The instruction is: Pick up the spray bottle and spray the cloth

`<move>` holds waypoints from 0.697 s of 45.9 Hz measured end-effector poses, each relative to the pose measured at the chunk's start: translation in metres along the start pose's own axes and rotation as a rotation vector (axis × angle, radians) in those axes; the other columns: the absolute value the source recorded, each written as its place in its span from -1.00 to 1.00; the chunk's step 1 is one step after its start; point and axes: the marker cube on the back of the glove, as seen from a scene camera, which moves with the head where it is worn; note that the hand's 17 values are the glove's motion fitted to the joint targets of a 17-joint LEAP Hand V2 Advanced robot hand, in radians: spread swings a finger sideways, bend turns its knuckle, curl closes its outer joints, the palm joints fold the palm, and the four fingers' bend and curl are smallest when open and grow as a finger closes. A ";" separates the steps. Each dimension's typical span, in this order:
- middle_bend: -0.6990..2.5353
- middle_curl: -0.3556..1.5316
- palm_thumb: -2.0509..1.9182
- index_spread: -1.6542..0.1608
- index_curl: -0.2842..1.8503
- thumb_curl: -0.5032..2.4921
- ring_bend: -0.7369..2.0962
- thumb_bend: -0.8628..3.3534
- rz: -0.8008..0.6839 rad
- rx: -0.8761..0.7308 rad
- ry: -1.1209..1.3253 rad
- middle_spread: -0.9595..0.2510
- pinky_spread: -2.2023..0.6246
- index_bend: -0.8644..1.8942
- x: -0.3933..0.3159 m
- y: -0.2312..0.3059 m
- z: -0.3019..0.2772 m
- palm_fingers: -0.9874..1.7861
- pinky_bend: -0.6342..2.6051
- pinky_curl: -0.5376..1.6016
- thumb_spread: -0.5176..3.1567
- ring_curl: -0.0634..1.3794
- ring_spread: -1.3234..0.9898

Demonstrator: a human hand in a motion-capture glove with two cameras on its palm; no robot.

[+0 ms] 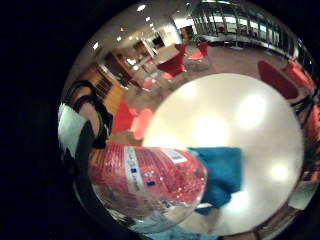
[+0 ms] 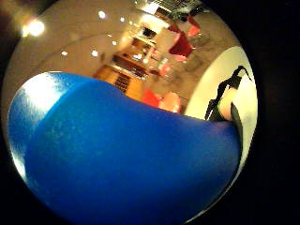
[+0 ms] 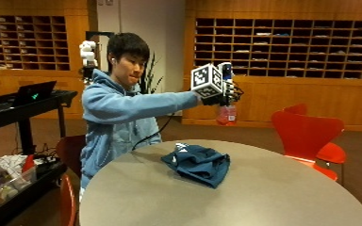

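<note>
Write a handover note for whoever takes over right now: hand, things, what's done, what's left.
Right hand: gloved, arm stretched out, holding the spray bottle up in the air above the far side of the table.
Spray bottle: blue top, clear body with a red label, off the table.
Cloth: dark blue, crumpled on the table in front of the person, below and nearer than the bottle.
Done: bottle picked up.
Left: aim the bottle at the cloth and spray it; no spray is visible yet.
</note>
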 end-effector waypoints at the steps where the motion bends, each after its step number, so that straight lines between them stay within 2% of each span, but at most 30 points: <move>1: -0.30 -0.15 0.44 0.58 -0.26 -0.15 -0.14 -0.61 0.009 0.025 -0.047 0.34 0.36 -0.15 0.000 -0.001 0.007 0.69 -0.29 -0.11 -0.54 -0.34 0.00; 9: -0.32 -0.15 0.44 0.58 -0.27 -0.16 -0.13 -0.61 0.102 0.217 -0.278 0.36 0.36 -0.19 0.019 -0.004 0.066 0.67 -0.28 -0.11 -0.50 -0.33 0.00; 18: -0.33 -0.15 0.44 0.59 -0.27 -0.18 -0.13 -0.61 0.252 0.360 -0.331 0.37 0.37 -0.21 0.059 -0.003 0.138 0.66 -0.29 -0.11 -0.46 -0.33 0.01; 23: -0.33 -0.15 0.44 0.59 -0.26 -0.18 -0.13 -0.61 0.317 0.392 -0.322 0.38 0.38 -0.21 0.078 -0.002 0.166 0.66 -0.30 -0.11 -0.45 -0.33 0.01; 32: -0.33 -0.14 0.44 0.60 -0.26 -0.20 -0.13 -0.61 0.319 0.388 -0.226 0.39 0.39 -0.22 0.102 -0.006 0.194 0.66 -0.32 -0.12 -0.41 -0.33 0.02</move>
